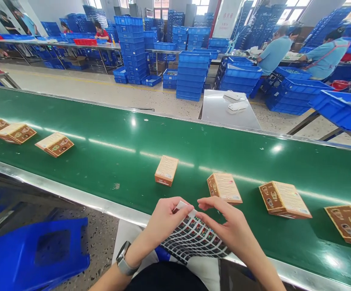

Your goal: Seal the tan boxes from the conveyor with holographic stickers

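Pinches a printed sheet in the left hand by an upper corner, with thumb on top and fingers bent beneath. Holds the right hand at the upper edge, loosely curled and apparently gripping nothing, with thumb and forefinger parted; cannot tell of any contact between thumb tip and sheet. Supports the sheet over the lap, at the near edge of the belt, in a sagging curve.

Shows rows of small dark squares flecked red and green, between white lines. Judging by that sag, seems light, thin and limp, apt to bend or crease rather than break, perhaps slightly slick on the printed face. Best to take hold by the white corner or along the margin, with a light pinch and some support under the drooping middle.

On the left wrist, wears a watch. Just past the hands, on the green conveyor belt, presents a brown and cream carton, with another partly hidden behind the right hand, two more farther right and three off to the left. At lower left, includes a blue plastic stool. Across the belt, opens onto a metal table, stacked blue crates and seated co-workers
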The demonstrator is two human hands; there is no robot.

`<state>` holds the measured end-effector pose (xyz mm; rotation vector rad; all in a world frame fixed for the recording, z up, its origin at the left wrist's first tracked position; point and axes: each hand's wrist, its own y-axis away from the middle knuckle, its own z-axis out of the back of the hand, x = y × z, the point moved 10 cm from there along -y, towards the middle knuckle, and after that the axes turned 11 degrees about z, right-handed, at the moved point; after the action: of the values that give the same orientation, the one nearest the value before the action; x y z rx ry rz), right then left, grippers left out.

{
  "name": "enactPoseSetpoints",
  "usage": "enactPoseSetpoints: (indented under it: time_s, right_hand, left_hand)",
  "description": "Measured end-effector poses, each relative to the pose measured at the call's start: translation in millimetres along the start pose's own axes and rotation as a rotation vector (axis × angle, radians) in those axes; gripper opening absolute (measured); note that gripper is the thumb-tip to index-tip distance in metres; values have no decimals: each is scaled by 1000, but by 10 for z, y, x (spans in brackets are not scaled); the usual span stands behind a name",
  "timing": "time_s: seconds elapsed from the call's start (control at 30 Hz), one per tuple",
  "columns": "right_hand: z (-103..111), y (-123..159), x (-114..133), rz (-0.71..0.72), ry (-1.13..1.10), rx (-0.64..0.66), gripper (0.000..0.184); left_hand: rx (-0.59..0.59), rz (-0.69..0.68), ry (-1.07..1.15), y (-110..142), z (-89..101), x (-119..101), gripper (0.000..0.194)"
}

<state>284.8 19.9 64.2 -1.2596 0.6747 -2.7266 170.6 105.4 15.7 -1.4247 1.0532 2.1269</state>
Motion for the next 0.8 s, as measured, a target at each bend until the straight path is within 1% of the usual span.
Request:
enactPoseSetpoints:
  time_s: [0.07,0.1,0.2,0.3,0.37,0.4,0.43,0.47,0.5,0.57,0.6,0.63,0.7,0.8]
  right_hand:
    - [-47,-6,20,-8,1,50,3]
    - [-57,-8,46,6,21,51,3]
    - [-34,2,207,133,165,-42,7]
    - [-54,43,389,265,315,-118,19]
    - [-57,53,437,288,318,-140,21]
    - [-38,45,415,269,274,-154,18]
    - [-14,27,337,212,197,-163,14]
    - [7,2,201,122,92,-172,9]
    - [20,-21,15,5,-32,-187,5]
    - [-2,-49,-436,-250,-295,-242,11]
    - [-36,-65,-658,-358,-418,-283,17]
    - [-80,-98,-850,-431,-526,-321,23]
    - [-191,-195,-1163,-521,-702,-387,30]
    - [-336,-338,-1435,-566,-796,-448,33]
  left_hand:
    - [-51,-24,-2,37,53,-30,32]
    - [-71,-32,2,51,75,-38,33]
    - [-102,-31,37,68,107,-28,34]
    - [-123,2,80,53,120,21,35]
    - [-139,21,94,31,138,58,36]
    - [-146,27,92,17,155,75,37]
    - [-153,34,84,1,179,92,38]
    - [-164,39,69,-15,216,108,38]
    - [-180,35,46,-33,263,115,37]
    - [-193,-16,-12,-72,353,86,31]
    - [-182,-60,-43,-95,380,55,27]
    - [-158,-107,-72,-120,390,22,25]
    - [-78,-184,-126,-179,347,-20,26]
    - [13,-216,-185,-276,228,3,29]
